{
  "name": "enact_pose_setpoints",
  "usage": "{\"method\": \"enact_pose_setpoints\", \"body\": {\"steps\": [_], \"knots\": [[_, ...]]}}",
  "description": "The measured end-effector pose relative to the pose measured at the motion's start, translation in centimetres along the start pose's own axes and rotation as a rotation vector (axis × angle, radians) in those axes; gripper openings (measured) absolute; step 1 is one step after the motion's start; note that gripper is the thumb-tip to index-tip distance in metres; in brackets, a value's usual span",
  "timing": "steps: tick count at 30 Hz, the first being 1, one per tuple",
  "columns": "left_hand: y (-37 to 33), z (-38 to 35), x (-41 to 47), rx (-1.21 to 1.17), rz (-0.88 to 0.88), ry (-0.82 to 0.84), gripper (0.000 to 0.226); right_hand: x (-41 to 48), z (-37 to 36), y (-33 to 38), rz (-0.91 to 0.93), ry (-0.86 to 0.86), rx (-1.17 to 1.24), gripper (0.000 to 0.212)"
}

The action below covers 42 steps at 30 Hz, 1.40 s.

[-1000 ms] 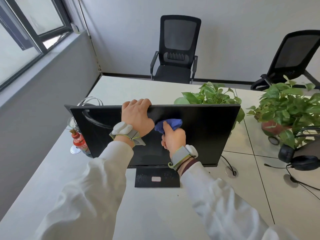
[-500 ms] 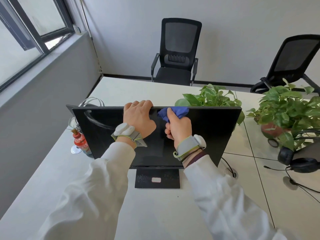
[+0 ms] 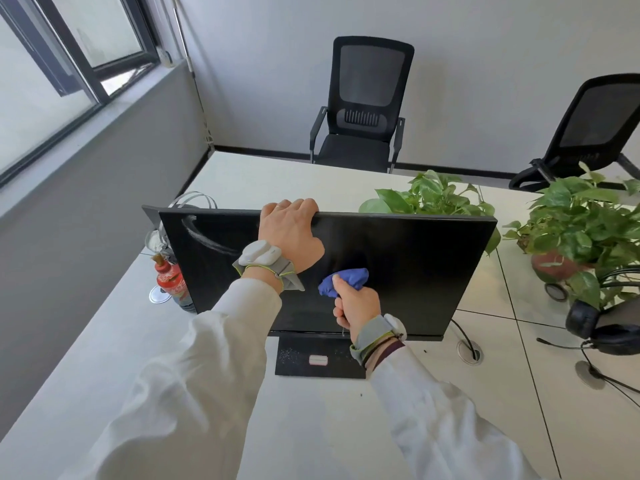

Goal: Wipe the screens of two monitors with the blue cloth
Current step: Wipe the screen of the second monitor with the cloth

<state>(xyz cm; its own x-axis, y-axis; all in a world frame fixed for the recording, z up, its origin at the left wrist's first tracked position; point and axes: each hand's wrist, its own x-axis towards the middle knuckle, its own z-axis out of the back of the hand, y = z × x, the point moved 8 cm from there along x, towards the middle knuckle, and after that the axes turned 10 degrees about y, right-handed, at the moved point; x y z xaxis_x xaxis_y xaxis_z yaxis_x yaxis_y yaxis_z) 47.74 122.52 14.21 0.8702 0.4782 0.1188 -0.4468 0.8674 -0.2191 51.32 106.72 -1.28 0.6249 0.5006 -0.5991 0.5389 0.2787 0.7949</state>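
Blue cloth (image 3: 343,280), bunched, is gripped in the right hand (image 3: 356,306) and pressed below the middle of the monitor (image 3: 415,265) screen, having been drawn down from its top edge: one stroke is judged finished. Higher, that edge is clasped by the left hand (image 3: 291,233), fingers curled over it.

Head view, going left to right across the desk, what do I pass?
In order: red bottle → left hand gripping the top edge of the monitor → blue cloth → left plant → right plant.
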Motion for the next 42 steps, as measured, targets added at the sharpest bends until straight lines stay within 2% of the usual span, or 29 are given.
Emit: {"method": "enact_pose_setpoints", "body": {"steps": [3, 8, 13, 23, 26, 31, 34, 37, 42], "knots": [[0.2, 0.1, -0.6, 0.004, -0.004, -0.003, 0.044, -1.0, -0.6, 4.6, 0.179, 0.019, 0.143, 0.039], [0.3, 0.0, -0.6, 0.008, -0.022, -0.031, 0.043, -2.6, -1.4, 9.8, 0.237, 0.078, 0.046, 0.035], [0.4, 0.0, -0.2, -0.003, -0.037, -0.06, 0.043, -1.4, -0.7, 7.6, 0.192, 0.026, -0.005, 0.036], [0.5, 0.1, 0.1, -0.019, -0.026, -0.051, 0.044, 1.8, 1.0, -4.1, -0.052, -0.045, -0.162, 0.044], [0.4, 0.1, -0.2, -0.023, -0.024, -0.05, 0.044, 1.4, 0.8, -3.1, -0.024, -0.035, -0.169, 0.044], [0.4, 0.1, -0.6, -0.005, -0.025, -0.057, 0.041, -1.2, -0.6, 7.2, 0.197, 0.058, 0.087, 0.036], [0.3, 0.1, -0.4, 0.001, -0.022, -0.063, 0.04, -2.1, -0.9, 10.2, 0.193, 0.11, 0.026, 0.033], [0.3, 0.1, -0.3, -0.007, -0.026, -0.063, 0.043, -1.5, -0.6, 8.7, 0.147, 0.102, -0.016, 0.034], [0.7, -0.1, 0.1, -0.016, -0.027, -0.09, 0.044, 1.0, -0.4, 2.1, -0.013, 0.117, -0.037, 0.039]]}}
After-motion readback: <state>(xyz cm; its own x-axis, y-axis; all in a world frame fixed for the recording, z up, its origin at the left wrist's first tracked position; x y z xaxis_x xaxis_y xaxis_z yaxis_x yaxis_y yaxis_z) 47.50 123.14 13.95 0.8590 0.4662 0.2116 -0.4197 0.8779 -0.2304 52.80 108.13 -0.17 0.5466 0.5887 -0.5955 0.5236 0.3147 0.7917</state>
